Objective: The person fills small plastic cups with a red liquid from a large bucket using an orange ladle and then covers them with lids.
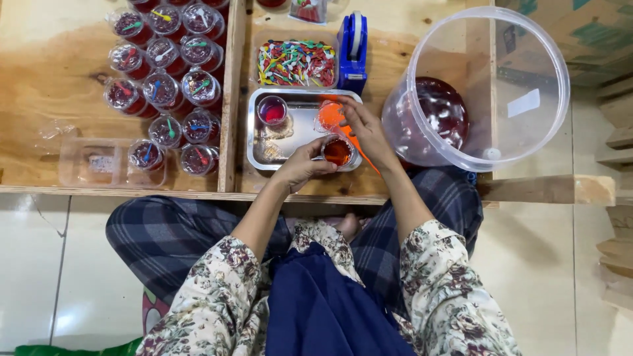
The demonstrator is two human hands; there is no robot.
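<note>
At the near right corner of the steel tray (264, 155), left hand (300, 165) curled around a small clear cup of red liquid (337, 152), fingers wrapped on its side, cup upright on the tray edge. Right hand (364, 128) just above the same cup, fingertips pinched on an orange funnel (330, 116) tilted over the tray; exact contact between funnel and cup not resolvable. Second small cup of red liquid (271, 110) standing upright at the tray's far left corner, apart from both hands. Tray resting on a low wooden board (395, 59). Beyond the tray, a shallow container of mixed coloured small spoons (296, 63), with a blue tape dispenser (353, 49) just beside it. To the right, a large clear plastic bucket (501, 79) tipped on its side, red liquid pooled in its lower part. To the left, a cluster of sealed red-filled cups (165, 72) with coloured spoons on their lids. An empty clear tray (86, 163) near the board's front edge.
</note>
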